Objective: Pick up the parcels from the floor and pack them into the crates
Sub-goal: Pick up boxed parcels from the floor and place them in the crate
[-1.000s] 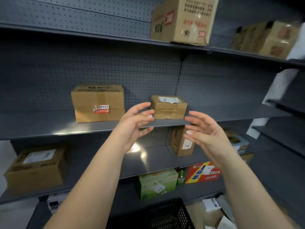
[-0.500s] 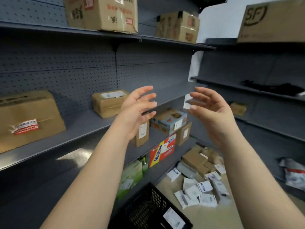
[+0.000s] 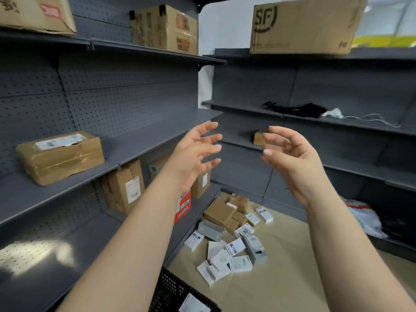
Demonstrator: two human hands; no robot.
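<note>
A heap of parcels (image 3: 231,235) lies on the tan floor in the corner between the shelves: brown cardboard boxes at the back, small white boxes and a grey wrapped one in front. A black plastic crate (image 3: 171,291) shows at the bottom edge, with a white parcel (image 3: 191,304) inside it. My left hand (image 3: 195,152) and my right hand (image 3: 290,154) are raised in front of me, palms facing each other, fingers spread and loosely bent, holding nothing. Both hover well above the heap.
Dark grey shelving (image 3: 139,140) runs along the left and across the back. Cardboard boxes (image 3: 60,156) sit on the left shelves; a large SF carton (image 3: 301,25) tops the back unit. A white bag (image 3: 362,219) lies at lower right.
The view has swung right from the left shelves toward the corner, bringing the floor heap and back shelving into sight. Both hands stay raised and empty, fingers slightly more bent.
</note>
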